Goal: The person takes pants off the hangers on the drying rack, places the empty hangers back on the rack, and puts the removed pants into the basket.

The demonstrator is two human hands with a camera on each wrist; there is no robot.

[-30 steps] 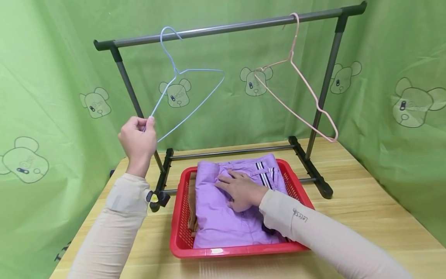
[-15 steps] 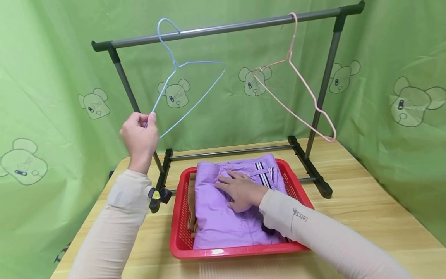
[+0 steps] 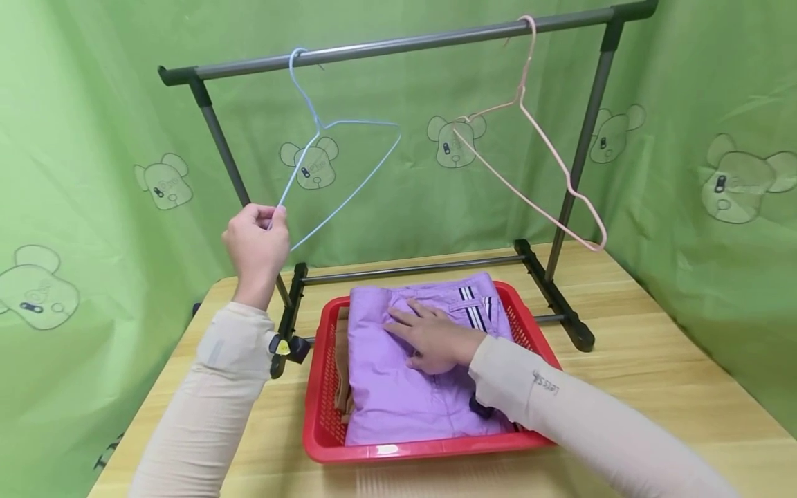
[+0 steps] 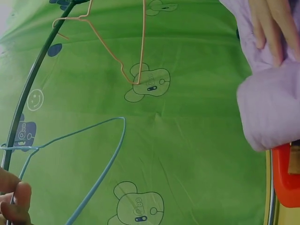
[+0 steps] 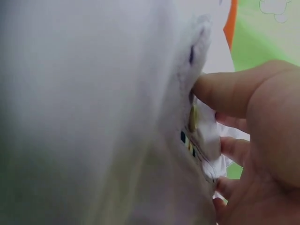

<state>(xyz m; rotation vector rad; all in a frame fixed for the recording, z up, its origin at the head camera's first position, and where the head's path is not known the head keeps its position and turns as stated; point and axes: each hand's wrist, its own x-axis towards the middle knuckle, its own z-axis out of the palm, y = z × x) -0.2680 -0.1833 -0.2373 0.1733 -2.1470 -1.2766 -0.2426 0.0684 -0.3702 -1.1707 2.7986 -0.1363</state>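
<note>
My left hand pinches the lower left corner of a blue wire hanger between thumb and fingers. The hanger's hook is over the rail of a clothes rack, near its left end. My right hand rests on folded purple trousers with its fingers spread. Striped trim marks their waistband. They lie in a red plastic basket. In the right wrist view, the thumb and fingertips of my right hand touch the trousers beside a button.
A pink wire hanger hangs on the rail's right part. A brown cloth shows at the basket's left side, partly under the trousers. The rack's black foot stands on the wooden table. Green curtains enclose the table.
My left hand first raised the blue hanger, its hook going above the rail, then lowered it so the hook top sits at the rail. The right hand has stayed on the trousers.
</note>
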